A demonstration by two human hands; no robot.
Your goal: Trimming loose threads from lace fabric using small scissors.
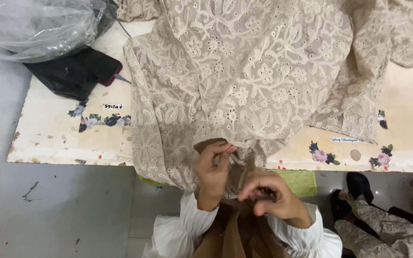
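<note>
Here, I see my left hand (212, 173) pinching the gathered edge of the beige embroidered lace fabric (244, 81) spread over the worn cream flower-stickered table (53, 129), my right hand (268, 193) curled shut just beside.

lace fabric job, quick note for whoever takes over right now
Left hand: pinching the gathered edge of the lace fabric at the table edge.
Right hand: fingers curled shut close beside it; what it holds is hidden.
The fabric is spread across the table, with its near edge bunched at the hands.
How much of the edge is worked cannot be told.
</note>
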